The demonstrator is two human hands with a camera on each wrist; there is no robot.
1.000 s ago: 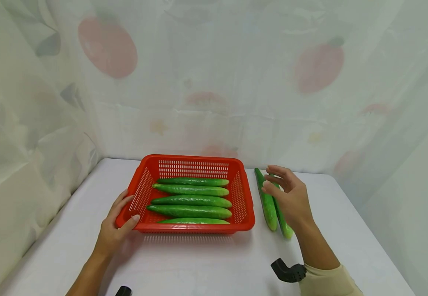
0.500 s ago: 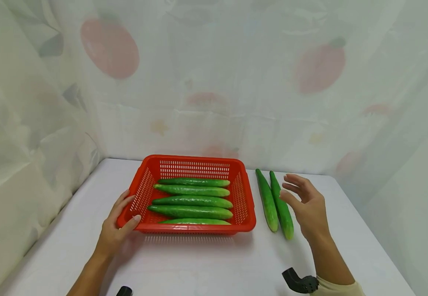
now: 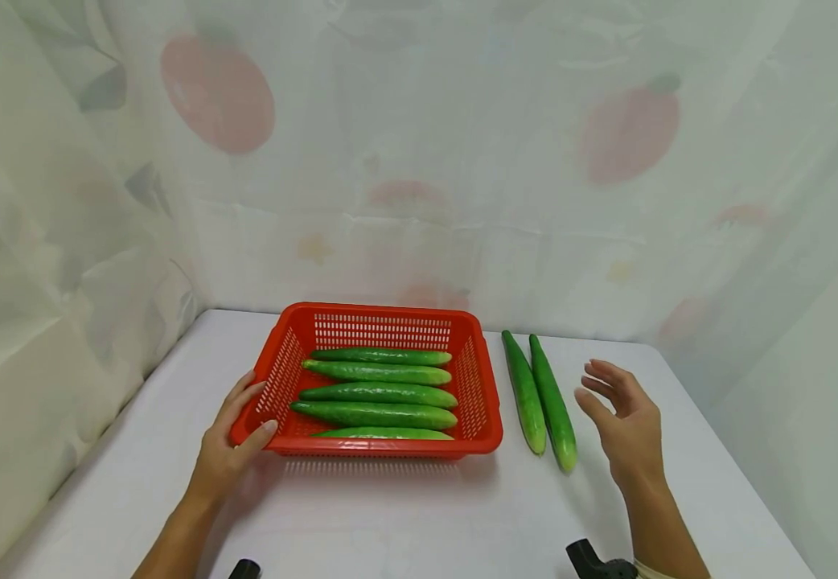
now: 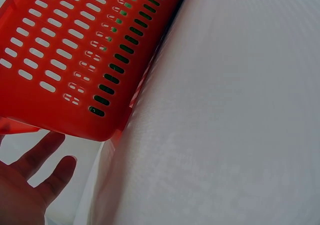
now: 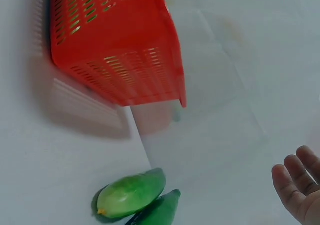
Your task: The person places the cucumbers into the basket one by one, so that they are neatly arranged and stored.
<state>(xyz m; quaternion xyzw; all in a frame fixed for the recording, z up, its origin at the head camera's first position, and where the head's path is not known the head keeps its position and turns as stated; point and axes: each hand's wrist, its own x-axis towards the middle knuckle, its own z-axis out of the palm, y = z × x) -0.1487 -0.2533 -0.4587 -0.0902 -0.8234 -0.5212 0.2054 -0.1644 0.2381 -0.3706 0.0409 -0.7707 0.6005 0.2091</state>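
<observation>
Near the middle of the table stands a red plastic basket (image 3: 390,446) with slotted walls. Several green cucumbers (image 3: 374,415) lie side by side inside it, the nearest partly hidden by the front rim. My left hand (image 3: 220,458) holds the basket's near left corner, thumb on the rim and fingers along the left side. In the left wrist view its fingertips (image 4: 62,170) show at the red rim. Right of the basket lie two more cucumbers, one (image 3: 523,394) closer to it and the other (image 3: 553,406) beside. My right hand (image 3: 627,426) hovers to their right, fingers loosely bent, holding nothing.
A white cloth covers the table (image 3: 390,523). Behind it hangs a pale curtain (image 3: 419,161) with fruit prints, and similar sheeting (image 3: 64,322) closes off the left side. Each wrist carries a black camera mount, the right one (image 3: 593,561) near the front.
My right hand has drawn back to the right and nearer, from over the two loose cucumbers to beside them, uncovering both. The left hand and basket stay put.
</observation>
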